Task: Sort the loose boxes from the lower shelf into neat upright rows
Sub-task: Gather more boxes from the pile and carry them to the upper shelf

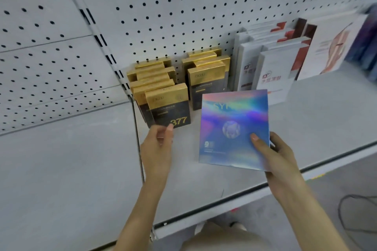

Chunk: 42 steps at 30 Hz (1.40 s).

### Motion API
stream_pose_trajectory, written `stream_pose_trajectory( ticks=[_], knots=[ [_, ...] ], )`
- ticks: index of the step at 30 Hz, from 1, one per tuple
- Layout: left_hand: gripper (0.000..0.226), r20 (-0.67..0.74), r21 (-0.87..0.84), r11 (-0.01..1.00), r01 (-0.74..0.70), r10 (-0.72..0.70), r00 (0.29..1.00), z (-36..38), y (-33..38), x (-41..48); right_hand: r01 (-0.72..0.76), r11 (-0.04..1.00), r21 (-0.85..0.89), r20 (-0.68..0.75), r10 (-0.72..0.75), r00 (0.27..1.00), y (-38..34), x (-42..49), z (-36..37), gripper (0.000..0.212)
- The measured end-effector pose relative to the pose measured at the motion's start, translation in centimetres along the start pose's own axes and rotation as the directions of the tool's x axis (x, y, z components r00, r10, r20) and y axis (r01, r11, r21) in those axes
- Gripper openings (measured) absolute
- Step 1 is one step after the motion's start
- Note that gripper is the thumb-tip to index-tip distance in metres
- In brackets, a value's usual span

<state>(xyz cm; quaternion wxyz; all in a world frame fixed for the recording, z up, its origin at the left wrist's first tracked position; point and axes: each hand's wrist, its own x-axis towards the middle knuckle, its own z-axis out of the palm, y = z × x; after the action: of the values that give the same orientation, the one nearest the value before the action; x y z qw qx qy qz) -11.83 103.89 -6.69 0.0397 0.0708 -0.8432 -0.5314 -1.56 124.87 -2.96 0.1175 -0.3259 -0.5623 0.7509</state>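
Grey metal shelving (306, 120) backed by pegboard (183, 6) is filling the view. Nearest, the right hand (279, 155) is pinching a holographic box (234, 128) by its lower right corner, thumb on the face, holding it tilted above the shelf. The left hand (159, 144) is loosely curled, holding nothing, its fingertips touching the front gold-and-black box (169, 106) marked 377. Behind are standing 2 gold rows, then white boxes (273, 71) to the right. A corner pinch is risking a slip, and the left fingertips could be toppling the leaning gold row.
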Motion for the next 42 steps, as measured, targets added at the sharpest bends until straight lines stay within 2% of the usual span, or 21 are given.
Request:
stream_pose_trajectory(
  ticks=[3, 4, 7, 10, 15, 18, 20, 24, 27, 30, 33, 38, 42],
  knots=[
    [0.006, 0.220, -0.179, 0.983, 0.042, -0.001, 0.975, 1.6, 1.3, -2.7, -0.032, 0.997, 0.069, 0.044, 0.029, 0.999, 0.1, -0.1, -0.5, 0.030],
    [0.009, 0.297, -0.226, 0.971, 0.076, -0.005, 0.955, 2.2, 1.8, -3.5, -0.038, 0.996, 0.083, 0.063, 0.033, 0.997, 0.0, -0.1, -0.8, 0.032],
    [0.042, 0.415, -0.288, 0.950, 0.124, 0.007, 0.910, 3.8, 2.8, -4.8, -0.025, 0.997, 0.069, 0.094, 0.019, 0.995, -0.7, 0.1, -1.8, 0.039],
    [0.038, 0.419, -0.305, 0.946, 0.111, 0.029, 0.908, 5.3, 3.7, -5.4, 0.013, 1.000, 0.011, 0.081, -0.014, 0.997, -1.5, 0.5, -3.8, 0.039],
    [0.019, 0.417, -0.260, 0.962, 0.085, 0.032, 0.908, 9.1, 5.5, -7.5, 0.117, 0.982, -0.147, 0.029, -0.114, 0.993, -2.2, 2.3, -8.4, 0.016],
    [0.019, 0.397, -0.212, 0.973, 0.087, 0.005, 0.918, 12.2, 6.9, -9.7, 0.221, 0.909, -0.354, 0.014, -0.231, 0.973, -2.7, 3.8, -12.4, 0.008],
    [0.020, 0.380, -0.190, 0.978, 0.083, -0.005, 0.925, 14.8, 8.0, -11.7, 0.257, 0.856, -0.448, 0.037, -0.270, 0.962, -3.2, 4.8, -15.9, 0.015],
    [0.026, 0.375, -0.193, 0.979, 0.062, 0.015, 0.927, 22.3, 11.0, -16.8, 0.291, 0.818, -0.497, 0.059, -0.302, 0.951, -4.9, 7.5, -24.8, 0.019],
    [0.020, 0.373, -0.201, 0.978, 0.062, 0.018, 0.927, 28.6, 13.9, -20.9, 0.285, 0.827, -0.485, 0.047, -0.301, 0.952, -7.0, 9.5, -32.4, 0.005],
    [0.023, 0.411, -0.196, 0.978, 0.074, 0.014, 0.911, 34.4, 16.9, -24.4, 0.203, 0.872, -0.446, -0.007, -0.231, 0.973, -8.8, 10.7, -39.8, 0.016],
    [0.028, 0.408, -0.173, 0.984, 0.052, 0.024, 0.913, 39.3, 19.6, -27.2, 0.141, 0.905, -0.402, 0.004, -0.152, 0.988, -10.9, 11.8, -45.5, 0.029],
    [0.024, 0.427, -0.131, 0.990, 0.054, 0.007, 0.904, 45.5, 22.3, -29.1, 0.165, 0.870, -0.465, 0.084, -0.142, 0.986, -13.2, 15.3, -52.4, 0.050],
    [0.025, 0.395, -0.085, 0.996, 0.012, 0.023, 0.918, 49.9, 24.6, -27.9, 0.208, 0.838, -0.504, 0.110, -0.177, 0.978, -14.9, 19.9, -55.3, 0.055]
  ],
)
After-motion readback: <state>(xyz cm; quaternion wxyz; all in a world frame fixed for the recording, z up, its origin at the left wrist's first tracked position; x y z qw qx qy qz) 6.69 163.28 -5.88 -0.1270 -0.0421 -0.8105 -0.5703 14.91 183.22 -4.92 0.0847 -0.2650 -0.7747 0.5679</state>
